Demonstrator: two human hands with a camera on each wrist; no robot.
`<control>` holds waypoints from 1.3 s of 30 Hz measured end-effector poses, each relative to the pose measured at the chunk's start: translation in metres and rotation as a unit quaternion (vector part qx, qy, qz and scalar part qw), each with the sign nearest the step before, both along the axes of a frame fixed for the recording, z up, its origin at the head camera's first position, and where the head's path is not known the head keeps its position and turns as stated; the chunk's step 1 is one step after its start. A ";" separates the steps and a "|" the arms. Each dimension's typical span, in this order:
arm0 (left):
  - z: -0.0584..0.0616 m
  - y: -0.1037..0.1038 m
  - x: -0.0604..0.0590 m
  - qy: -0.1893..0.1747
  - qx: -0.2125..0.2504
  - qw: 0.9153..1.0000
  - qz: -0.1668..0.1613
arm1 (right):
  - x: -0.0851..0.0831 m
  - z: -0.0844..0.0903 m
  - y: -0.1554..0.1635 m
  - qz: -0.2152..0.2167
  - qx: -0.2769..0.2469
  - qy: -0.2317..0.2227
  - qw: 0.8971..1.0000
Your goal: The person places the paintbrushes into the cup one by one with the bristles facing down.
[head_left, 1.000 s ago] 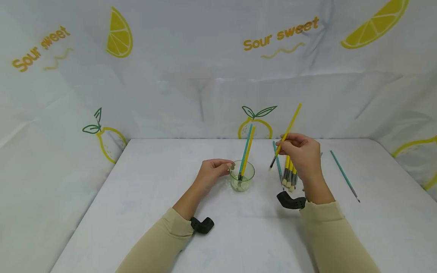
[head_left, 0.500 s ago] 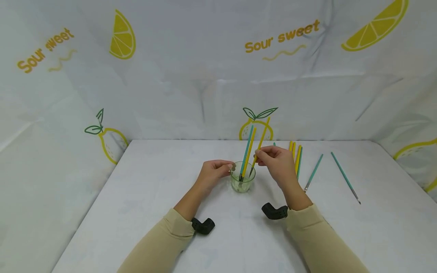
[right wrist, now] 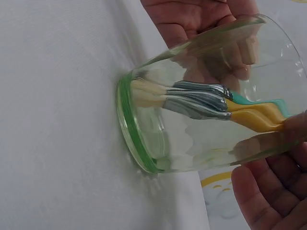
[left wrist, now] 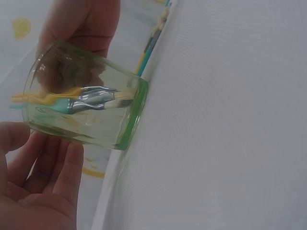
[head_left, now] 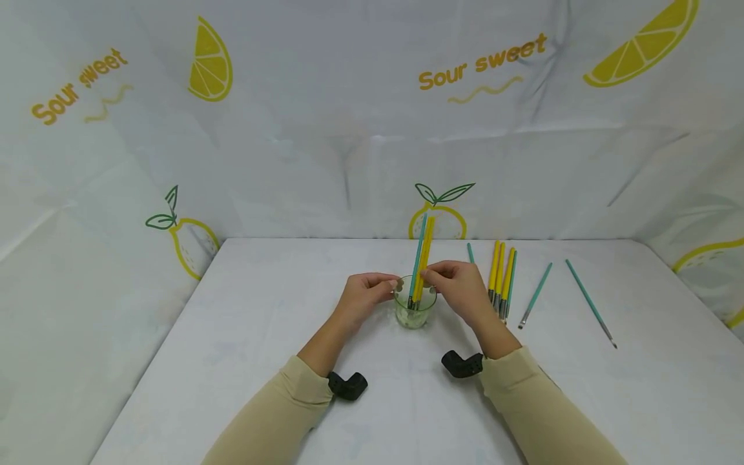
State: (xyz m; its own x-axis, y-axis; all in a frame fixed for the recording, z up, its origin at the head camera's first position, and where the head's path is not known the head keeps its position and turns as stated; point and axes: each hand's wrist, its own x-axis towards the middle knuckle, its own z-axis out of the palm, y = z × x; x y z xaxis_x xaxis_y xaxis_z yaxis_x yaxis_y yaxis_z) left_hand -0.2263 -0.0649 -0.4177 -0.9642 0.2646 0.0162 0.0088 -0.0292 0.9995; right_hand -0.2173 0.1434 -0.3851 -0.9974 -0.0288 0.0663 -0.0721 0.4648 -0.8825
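Observation:
A small clear green-tinted glass (head_left: 414, 311) stands on the white table (head_left: 244, 336). In it lean a teal brush (head_left: 416, 258) and two yellow brushes (head_left: 427, 248), bristles down (right wrist: 148, 93). My left hand (head_left: 366, 292) holds the glass by its left side; its fingers (left wrist: 43, 182) lie against the wall of the glass (left wrist: 86, 96). My right hand (head_left: 459, 287) pinches one yellow brush just above the rim. Through the glass (right wrist: 192, 124) the ferrules and pale bristles show against its base.
To the right of the glass lies a bunch of yellow and teal brushes (head_left: 501, 279), then two single teal brushes (head_left: 535, 295) (head_left: 590, 302) farther right. Lemon-print cloth walls (head_left: 372, 129) close off the back and both sides.
My right hand lifted a yellow brush from the right, carried it left and stood it bristles down in the glass beside the other two. My left hand stayed on the glass.

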 end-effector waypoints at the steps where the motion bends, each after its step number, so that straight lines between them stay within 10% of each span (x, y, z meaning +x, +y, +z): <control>1: 0.000 0.000 0.000 0.000 0.000 1.000 0.000 | 0.000 -0.001 0.000 0.007 0.005 0.000 1.000; 39: 0.001 0.001 0.001 -0.004 -0.020 1.000 0.008 | -0.006 0.012 0.020 0.039 0.058 -0.009 0.998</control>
